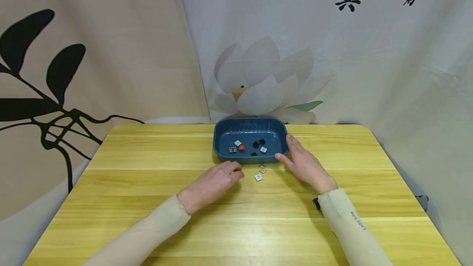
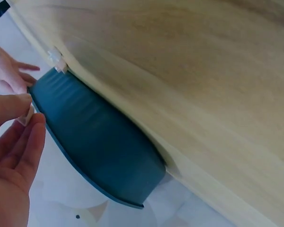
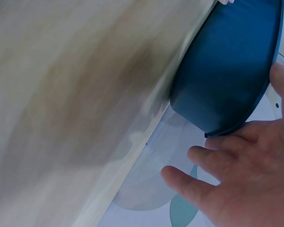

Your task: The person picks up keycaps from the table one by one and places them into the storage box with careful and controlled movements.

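Observation:
Between the thumb and fingertips of my left hand [image 1: 216, 182] is a small pale keycap [image 2: 26, 116], pinched just in front of the blue bin [image 1: 245, 160]. Most of that piece is hidden by the fingers in the head view. My right hand [image 1: 308, 165] lies along the bin's right end, its fingers extended and spread, with thumb and index finger at the rim. Inside the bin lie a red keycap [image 1: 242, 148], several white ones [image 1: 232, 150] and several black ones [image 1: 256, 144]. On the table before it are a pinkish keycap [image 1: 262, 169] and a white keycap [image 1: 258, 177].
The bin stands near the far edge of the wooden table [image 1: 258, 225]. Behind the table hangs a printed cloth [image 1: 148, 52] with a lotus and dark leaves. A black strap [image 1: 316, 204] shows at the right sleeve.

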The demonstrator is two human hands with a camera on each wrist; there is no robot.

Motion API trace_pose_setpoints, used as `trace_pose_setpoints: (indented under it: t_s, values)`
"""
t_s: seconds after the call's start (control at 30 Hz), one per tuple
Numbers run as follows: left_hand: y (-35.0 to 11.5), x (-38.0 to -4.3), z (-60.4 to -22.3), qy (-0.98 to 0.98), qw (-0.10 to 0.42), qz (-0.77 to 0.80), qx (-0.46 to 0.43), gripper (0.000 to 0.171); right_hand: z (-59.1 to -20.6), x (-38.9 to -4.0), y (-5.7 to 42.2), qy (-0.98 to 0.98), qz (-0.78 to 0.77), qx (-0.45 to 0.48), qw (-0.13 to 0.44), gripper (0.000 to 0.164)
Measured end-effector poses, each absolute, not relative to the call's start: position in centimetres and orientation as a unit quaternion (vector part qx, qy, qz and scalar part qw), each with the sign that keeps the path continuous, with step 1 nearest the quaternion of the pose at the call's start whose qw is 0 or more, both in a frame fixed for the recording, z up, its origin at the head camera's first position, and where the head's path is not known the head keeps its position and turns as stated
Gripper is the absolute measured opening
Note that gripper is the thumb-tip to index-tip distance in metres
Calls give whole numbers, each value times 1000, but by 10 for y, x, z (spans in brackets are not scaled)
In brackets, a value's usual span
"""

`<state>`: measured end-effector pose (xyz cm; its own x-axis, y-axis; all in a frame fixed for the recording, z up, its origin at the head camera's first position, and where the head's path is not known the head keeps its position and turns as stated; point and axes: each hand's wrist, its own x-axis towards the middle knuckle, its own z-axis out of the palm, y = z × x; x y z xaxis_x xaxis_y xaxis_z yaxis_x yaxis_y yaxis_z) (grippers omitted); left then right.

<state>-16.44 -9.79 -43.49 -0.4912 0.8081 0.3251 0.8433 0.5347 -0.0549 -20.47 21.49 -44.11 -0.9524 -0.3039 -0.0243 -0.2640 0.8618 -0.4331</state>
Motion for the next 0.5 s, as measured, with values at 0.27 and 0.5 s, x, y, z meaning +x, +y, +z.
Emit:
trace_pose_setpoints:
  t_s: [0.27, 0.5]
  values:
    - [-102, -173, -431, -855, 192, -83, -474, 24, -441, -205, 215, 964, -216, -144, 48, 93]
    - [-105, -186, -421, -867, 198, -103, -446, 21, -440, -205, 215, 964, -216, -147, 47, 93]
